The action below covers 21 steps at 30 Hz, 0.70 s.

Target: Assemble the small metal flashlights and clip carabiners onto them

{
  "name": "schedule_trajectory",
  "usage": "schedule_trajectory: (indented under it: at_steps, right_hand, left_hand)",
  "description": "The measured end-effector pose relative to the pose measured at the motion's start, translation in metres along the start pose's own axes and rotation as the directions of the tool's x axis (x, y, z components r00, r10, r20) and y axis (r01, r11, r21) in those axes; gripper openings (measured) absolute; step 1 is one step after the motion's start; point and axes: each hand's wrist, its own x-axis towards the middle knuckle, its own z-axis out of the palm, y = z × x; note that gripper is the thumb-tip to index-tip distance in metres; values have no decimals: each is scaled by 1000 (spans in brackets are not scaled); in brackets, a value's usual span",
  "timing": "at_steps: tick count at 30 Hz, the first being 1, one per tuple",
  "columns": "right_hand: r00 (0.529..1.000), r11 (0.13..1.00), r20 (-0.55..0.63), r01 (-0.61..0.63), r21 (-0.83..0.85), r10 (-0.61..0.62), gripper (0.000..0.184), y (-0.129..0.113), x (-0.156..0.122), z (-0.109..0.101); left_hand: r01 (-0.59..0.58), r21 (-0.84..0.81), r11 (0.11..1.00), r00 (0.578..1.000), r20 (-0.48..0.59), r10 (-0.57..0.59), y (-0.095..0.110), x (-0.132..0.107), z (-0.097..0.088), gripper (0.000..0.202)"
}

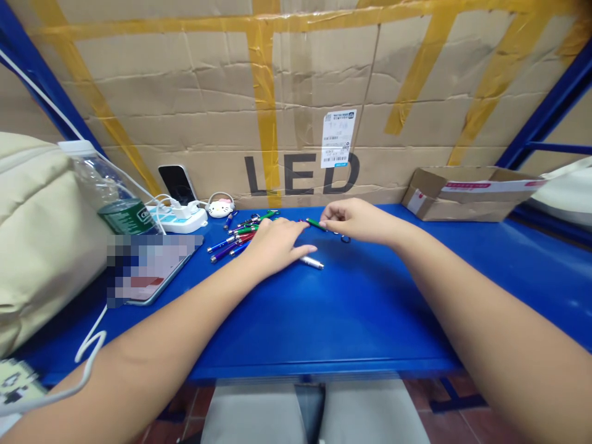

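My left hand (277,243) lies flat on the blue shelf (351,308), fingers stretched out over a silver pen-like stick (312,263). To its left lies a pile of several small coloured pens (235,237), green, blue, purple and red. My right hand (354,219) is curled, its fingertips pinched on the end of a green pen (316,224) just above the shelf. A small dark ring (345,239) lies under that hand.
A phone (152,265) lies flat at the left beside a water bottle (108,191). A white power strip (182,217) with a charging phone (178,184) and a small cat-shaped gadget (219,208) stand at the back. An open carton (467,194) sits back right. Cardboard wall behind.
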Motion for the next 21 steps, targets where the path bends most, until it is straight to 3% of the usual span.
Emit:
schedule_trajectory:
  at_steps: [2, 5, 7, 9, 11, 14, 16, 19, 21]
  right_hand:
    - [999, 999, -30, -38, -14, 38, 18, 4, 2, 1]
    - [987, 965, -71, -153, -212, 141, 14, 26, 8, 4]
    - [978, 924, -54, -207, -323, 200, 18, 45, 12, 5]
    - [972, 913, -20, -228, -339, 235, 24, 61, 16, 8]
    - [971, 912, -2, -223, -345, 237, 26, 68, 18, 11]
    - [977, 915, 5, -198, -352, 213, 27, 70, 20, 15]
    - [985, 918, 15, -153, -365, 170, 30, 69, 21, 15]
    - [994, 918, 20, -95, -385, 112, 27, 68, 21, 14]
    - [990, 902, -26, -139, -409, 141, 20, 66, 21, 15]
  left_hand:
    - [-37, -11, 999, 997, 64, 37, 5, 1, 5, 43]
    - [-113, -16, 993, 989, 94, 114, 9, 1, 5, 32]
    - [-138, -40, 990, 986, 87, 141, 11, -2, -2, 37]
    - [-118, -85, 989, 987, 101, 127, 14, -8, -11, 43]
    - [-58, -121, 991, 979, 187, 80, 17, -14, -20, 42]
    - [37, -161, 986, 927, 373, 26, 20, -21, -27, 42]
    - [54, -180, 982, 905, 425, 29, 20, -22, -27, 39]
    - [15, -223, 975, 920, 385, 74, 18, -19, -24, 29]
    - [-7, -277, 961, 949, 301, 94, 16, -17, -22, 27]
